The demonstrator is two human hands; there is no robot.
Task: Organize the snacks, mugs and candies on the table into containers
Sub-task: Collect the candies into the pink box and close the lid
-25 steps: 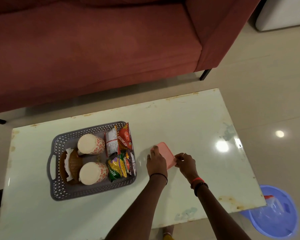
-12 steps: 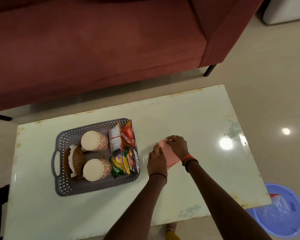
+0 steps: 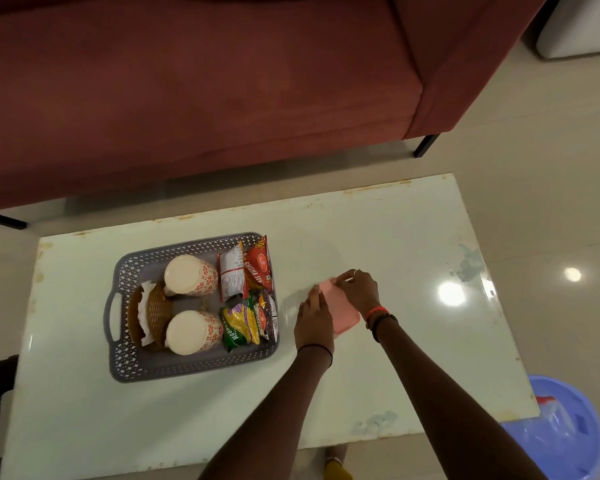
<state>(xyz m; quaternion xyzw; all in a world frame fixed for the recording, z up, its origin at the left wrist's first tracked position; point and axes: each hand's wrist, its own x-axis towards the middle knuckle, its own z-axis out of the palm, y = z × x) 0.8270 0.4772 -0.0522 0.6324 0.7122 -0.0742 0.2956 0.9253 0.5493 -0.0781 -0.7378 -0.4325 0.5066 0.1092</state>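
Observation:
A small pink lidded box [image 3: 342,315] lies on the pale table [image 3: 378,244], just right of a grey perforated basket [image 3: 153,370]. My left hand [image 3: 314,318] rests on the box's left side. My right hand [image 3: 357,289] presses its far end with fingers pinched on the lid's edge. In the basket lie two white floral mugs [image 3: 189,275] [image 3: 193,332] on their sides, a wicker piece with white paper [image 3: 153,313], and several snack packets [image 3: 248,271] [image 3: 243,323].
A dark red sofa [image 3: 205,91] stands beyond the table's far edge. A blue bin with a plastic liner [image 3: 568,438] sits on the floor at the table's near right corner. A white object [image 3: 582,26] stands at the top right.
My right hand moved from the box's right side up to its far end. My left hand stayed on the box. The view shifted slightly.

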